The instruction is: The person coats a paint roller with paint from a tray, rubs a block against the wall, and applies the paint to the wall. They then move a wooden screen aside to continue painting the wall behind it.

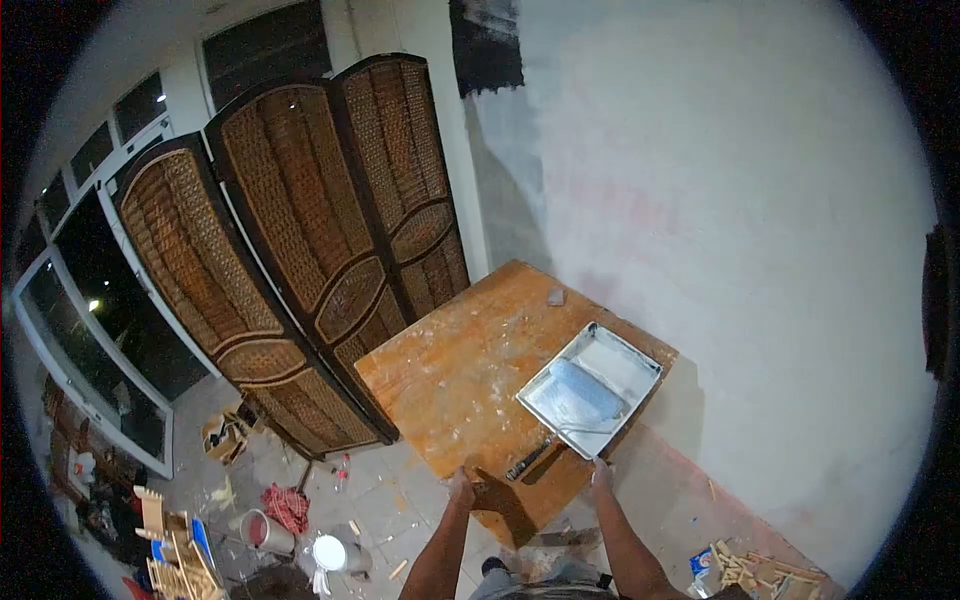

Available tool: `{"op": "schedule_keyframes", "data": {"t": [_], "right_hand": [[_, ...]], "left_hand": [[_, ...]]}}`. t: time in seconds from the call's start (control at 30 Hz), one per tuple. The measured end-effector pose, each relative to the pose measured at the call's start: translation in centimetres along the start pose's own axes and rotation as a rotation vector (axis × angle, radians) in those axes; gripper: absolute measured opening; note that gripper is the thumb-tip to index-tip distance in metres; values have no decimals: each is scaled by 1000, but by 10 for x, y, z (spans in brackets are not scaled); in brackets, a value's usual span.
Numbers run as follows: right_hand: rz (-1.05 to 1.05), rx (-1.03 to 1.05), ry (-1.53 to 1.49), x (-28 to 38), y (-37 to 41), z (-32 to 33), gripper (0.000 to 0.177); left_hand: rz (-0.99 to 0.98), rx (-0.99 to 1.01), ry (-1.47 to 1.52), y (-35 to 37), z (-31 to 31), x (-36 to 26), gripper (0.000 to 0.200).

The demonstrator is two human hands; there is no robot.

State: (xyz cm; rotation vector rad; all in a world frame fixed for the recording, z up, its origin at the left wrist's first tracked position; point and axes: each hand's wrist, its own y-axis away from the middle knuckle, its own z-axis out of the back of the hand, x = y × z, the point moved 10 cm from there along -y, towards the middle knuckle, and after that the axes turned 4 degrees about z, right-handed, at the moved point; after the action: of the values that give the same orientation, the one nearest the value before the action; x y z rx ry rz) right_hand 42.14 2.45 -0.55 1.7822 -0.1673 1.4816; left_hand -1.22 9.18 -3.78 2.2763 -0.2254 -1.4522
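A wooden table (440,390), its top marked with white smears, stands in front of me with one corner pointing my way. My left hand (461,487) is closed over its near left edge. On the near right edge, my right hand (601,475) is closed too, close by the corner of a paint tray (640,385). Wet pale paint covers part of the tray. A paint roller (530,458) lies with its dark handle on the tabletop and its wire frame reaching over the tray. A small grey block (556,297) sits near the far edge.
A woven folding screen (300,200) stands beyond the table at left, and a pale wall (760,230) rises at right. Buckets (330,553), a red checked cloth (286,508) and a cardboard box (225,437) are on the floor at left. Wood pieces (760,575) lie at lower right.
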Motion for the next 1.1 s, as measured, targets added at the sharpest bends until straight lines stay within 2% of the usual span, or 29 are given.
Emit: {"op": "schedule_keyframes", "data": {"t": [0.07,0.17,0.27,0.33,0.37,0.4,0.43,0.47,0.53,0.57,0.6,0.7,0.8,0.9,1.0,1.03,1.07,1.1], "right_hand": [[-65,-63,-36,14,23,23,48],[-50,-110,-74,34,42,36,44],[178,-93,-160,56,45,30,42],[493,-249,23,103,59,33,35],[665,-135,365,104,49,21,35],[1022,-311,800,93,33,12,34],[645,-118,212,141,71,10,32],[492,-120,9,149,84,5,32],[558,-233,459,152,82,8,34],[588,-287,681,152,76,7,34],[680,-325,608,152,75,9,35],[586,-223,633,145,72,4,45],[543,-173,682,130,67,-1,51],[464,-178,400,119,60,3,56],[522,-142,700,133,57,-1,54],[521,-114,831,134,60,-1,53],[707,-43,1042,168,96,-18,42],[714,-111,784,171,90,-9,38]], "left_hand": [[51,-74,-71,24,-29,-2,43],[15,-106,-278,62,-78,-52,46],[-259,-101,-503,80,-123,-127,51],[-504,-150,-752,81,-151,-174,56],[-614,-192,-938,81,-168,-196,59],[-543,-90,-858,73,-182,-204,58],[-471,6,-775,65,-192,-207,57],[-352,81,-773,46,-196,-196,55],[-336,155,-851,25,-212,-190,49],[-436,157,-938,21,-223,-193,46],[-535,161,-1025,21,-235,-195,42],[-545,272,-1119,-37,-256,-155,40],[-440,295,-1206,-70,-278,-130,36],[-451,265,-1336,-75,-301,-133,24],[-716,254,-1278,-41,-313,-160,17],[-635,221,-1293,-40,-303,-154,16],[-563,187,-1306,-43,-295,-150,15],[-504,150,-1315,-52,-288,-148,15]]}}
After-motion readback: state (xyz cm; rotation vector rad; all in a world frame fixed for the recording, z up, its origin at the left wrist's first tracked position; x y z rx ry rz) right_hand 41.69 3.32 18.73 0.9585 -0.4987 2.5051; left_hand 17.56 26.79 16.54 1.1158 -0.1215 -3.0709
